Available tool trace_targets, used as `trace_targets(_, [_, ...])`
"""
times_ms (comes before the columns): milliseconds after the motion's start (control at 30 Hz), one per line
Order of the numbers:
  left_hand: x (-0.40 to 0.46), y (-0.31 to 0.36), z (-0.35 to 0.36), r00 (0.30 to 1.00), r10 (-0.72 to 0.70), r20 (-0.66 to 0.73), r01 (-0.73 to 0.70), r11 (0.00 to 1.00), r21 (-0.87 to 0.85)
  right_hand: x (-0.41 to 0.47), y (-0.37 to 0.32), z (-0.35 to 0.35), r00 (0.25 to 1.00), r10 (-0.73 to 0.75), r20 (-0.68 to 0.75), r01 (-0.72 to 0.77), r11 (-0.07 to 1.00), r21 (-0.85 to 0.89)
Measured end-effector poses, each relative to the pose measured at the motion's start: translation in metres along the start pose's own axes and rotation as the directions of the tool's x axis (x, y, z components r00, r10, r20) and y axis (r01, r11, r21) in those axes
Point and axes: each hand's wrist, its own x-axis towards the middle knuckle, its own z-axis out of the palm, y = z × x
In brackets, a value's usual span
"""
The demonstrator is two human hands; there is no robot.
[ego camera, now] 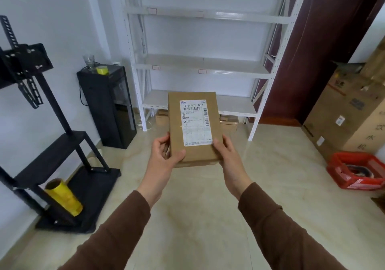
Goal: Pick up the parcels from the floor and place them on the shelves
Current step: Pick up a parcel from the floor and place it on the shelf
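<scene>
I hold a flat brown cardboard parcel (177, 124) with a white shipping label in front of me, above the tiled floor. My left hand (164, 155) grips its lower left edge and my right hand (227, 155) grips its lower right edge. Straight ahead against the wall stands a white metal shelf unit (200, 65) with bare shelves. Under its lowest shelf, small cardboard boxes (229, 123) sit on the floor, partly hidden behind the parcel.
A black water dispenser (108, 105) with a glass and yellow tape on top stands left of the shelves. A black TV stand (58, 151) with a yellow roll (64, 196) is at far left. Large cardboard boxes (350, 111) and a red crate (356, 169) stand at right.
</scene>
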Motion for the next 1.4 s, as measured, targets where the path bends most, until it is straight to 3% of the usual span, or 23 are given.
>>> trace_targets(400, [0.289,0.01,-0.003,0.997,0.003,0.072,0.004,0.995,-0.1,0.26,-0.006,0.04,0.99,-0.128,-0.056,0.126,0.991,-0.041])
trace_targets(700, [0.522,-0.001,-0.002,0.999,0.031,-0.01,-0.031,1.0,-0.001,0.502,-0.001,0.058,0.99,-0.132,-0.052,0.131,0.991,-0.021])
trace_targets(1033, [0.744,0.038,-0.059,0.967,0.154,-0.205,-0.147,0.988,0.046,0.753,-0.02,0.148,0.985,-0.125,0.117,0.125,0.992,0.003])
trace_targets(1233, [0.88,0.043,-0.099,0.956,0.224,-0.187,-0.224,0.974,0.02,0.882,-0.022,0.199,0.968,-0.217,0.13,0.225,0.973,-0.049])
trace_targets(1400, [0.994,0.07,-0.117,0.95,0.287,-0.122,-0.291,0.957,-0.019,0.974,-0.047,0.23,0.958,-0.282,0.052,0.286,0.952,-0.108])
